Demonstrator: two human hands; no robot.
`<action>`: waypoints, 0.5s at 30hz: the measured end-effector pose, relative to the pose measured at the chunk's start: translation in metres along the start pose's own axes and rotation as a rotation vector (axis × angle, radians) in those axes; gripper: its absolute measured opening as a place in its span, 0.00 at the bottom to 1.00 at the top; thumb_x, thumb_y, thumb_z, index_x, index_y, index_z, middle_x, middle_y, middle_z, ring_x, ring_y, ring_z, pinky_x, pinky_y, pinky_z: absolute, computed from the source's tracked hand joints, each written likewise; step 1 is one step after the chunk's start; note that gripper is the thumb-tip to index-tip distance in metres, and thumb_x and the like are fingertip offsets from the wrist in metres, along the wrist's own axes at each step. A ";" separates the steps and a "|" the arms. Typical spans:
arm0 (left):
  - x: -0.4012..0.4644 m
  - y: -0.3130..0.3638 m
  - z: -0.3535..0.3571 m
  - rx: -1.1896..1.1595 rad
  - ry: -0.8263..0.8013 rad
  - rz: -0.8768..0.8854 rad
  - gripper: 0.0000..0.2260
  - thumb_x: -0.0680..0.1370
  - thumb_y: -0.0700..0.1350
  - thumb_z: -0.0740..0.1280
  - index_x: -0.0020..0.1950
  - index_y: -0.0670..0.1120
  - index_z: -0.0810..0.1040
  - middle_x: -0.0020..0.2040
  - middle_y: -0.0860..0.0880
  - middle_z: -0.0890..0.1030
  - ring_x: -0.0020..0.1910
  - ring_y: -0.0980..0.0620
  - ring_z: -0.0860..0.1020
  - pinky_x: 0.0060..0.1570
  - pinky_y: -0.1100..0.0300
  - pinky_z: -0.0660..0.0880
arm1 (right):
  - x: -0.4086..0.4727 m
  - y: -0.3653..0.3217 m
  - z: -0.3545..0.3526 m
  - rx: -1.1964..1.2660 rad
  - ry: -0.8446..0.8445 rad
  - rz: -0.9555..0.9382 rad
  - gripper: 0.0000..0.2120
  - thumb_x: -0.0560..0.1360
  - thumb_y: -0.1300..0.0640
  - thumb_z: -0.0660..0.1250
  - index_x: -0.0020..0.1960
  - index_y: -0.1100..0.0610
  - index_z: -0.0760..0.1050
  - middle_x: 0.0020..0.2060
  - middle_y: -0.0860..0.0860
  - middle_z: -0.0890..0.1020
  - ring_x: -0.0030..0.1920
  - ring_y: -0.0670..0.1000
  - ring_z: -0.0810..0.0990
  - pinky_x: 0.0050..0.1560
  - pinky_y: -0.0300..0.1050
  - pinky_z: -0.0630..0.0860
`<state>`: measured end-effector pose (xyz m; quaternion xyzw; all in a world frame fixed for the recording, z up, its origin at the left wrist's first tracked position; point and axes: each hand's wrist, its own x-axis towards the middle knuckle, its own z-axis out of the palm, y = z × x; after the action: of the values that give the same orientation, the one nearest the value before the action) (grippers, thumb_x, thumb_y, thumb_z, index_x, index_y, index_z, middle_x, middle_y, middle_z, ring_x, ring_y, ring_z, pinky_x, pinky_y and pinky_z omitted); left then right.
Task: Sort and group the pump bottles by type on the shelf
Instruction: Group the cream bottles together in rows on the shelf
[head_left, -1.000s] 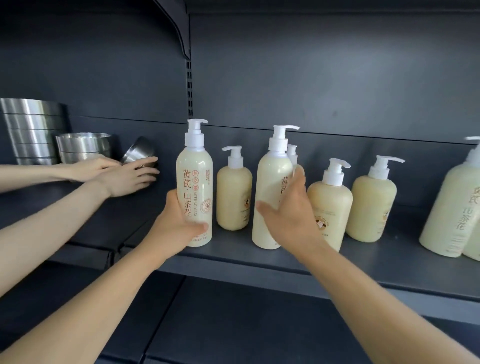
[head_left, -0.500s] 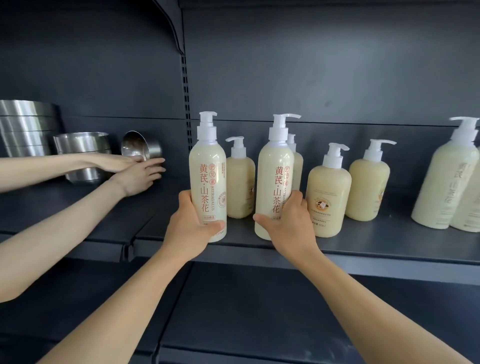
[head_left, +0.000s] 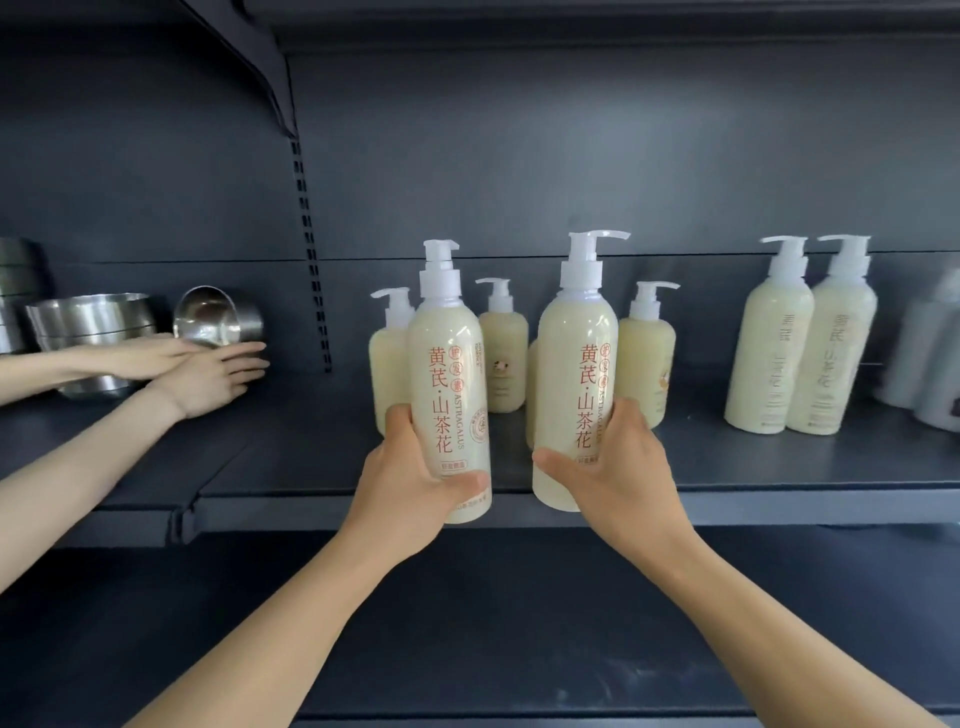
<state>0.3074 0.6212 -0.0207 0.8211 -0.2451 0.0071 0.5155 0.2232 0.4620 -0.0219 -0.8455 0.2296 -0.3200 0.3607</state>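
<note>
shelf (head_left: 779, 480): dark metal | short pump bottles (head_left: 503, 358) | tall pump bottles (head_left: 802, 358) | steel bowls (head_left: 88, 317)

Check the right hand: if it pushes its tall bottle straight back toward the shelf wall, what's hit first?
Likely the short pump bottle directly behind the tall bottle that the right hand grips; depth is unclear.

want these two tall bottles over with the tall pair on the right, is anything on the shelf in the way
Nothing visible blocks it. The left hand and right hand hold the two tall bottles in front of the shelf. The short bottles stand further back, and bare shelf lies left of the tall pair.
</note>
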 end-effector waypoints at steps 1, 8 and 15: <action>-0.002 0.008 0.010 0.001 -0.018 0.023 0.28 0.69 0.44 0.75 0.62 0.51 0.62 0.60 0.55 0.74 0.55 0.55 0.74 0.40 0.67 0.73 | 0.001 0.006 -0.011 -0.002 0.008 0.003 0.28 0.66 0.45 0.73 0.57 0.53 0.63 0.53 0.49 0.73 0.53 0.52 0.75 0.49 0.55 0.79; -0.001 0.071 0.098 -0.025 -0.099 0.125 0.29 0.68 0.46 0.76 0.61 0.53 0.63 0.57 0.58 0.74 0.55 0.57 0.74 0.44 0.67 0.71 | 0.022 0.064 -0.096 -0.027 0.073 0.075 0.26 0.65 0.45 0.73 0.54 0.52 0.64 0.50 0.46 0.75 0.50 0.51 0.76 0.49 0.55 0.78; 0.007 0.118 0.196 -0.055 -0.122 0.118 0.29 0.68 0.45 0.76 0.62 0.50 0.64 0.58 0.56 0.75 0.54 0.56 0.75 0.44 0.66 0.72 | 0.057 0.132 -0.177 -0.119 0.100 0.121 0.27 0.64 0.43 0.73 0.54 0.53 0.63 0.50 0.47 0.72 0.49 0.51 0.75 0.48 0.53 0.77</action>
<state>0.2173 0.4105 -0.0112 0.7896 -0.3239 -0.0191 0.5208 0.1167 0.2613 -0.0061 -0.8329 0.3169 -0.3252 0.3164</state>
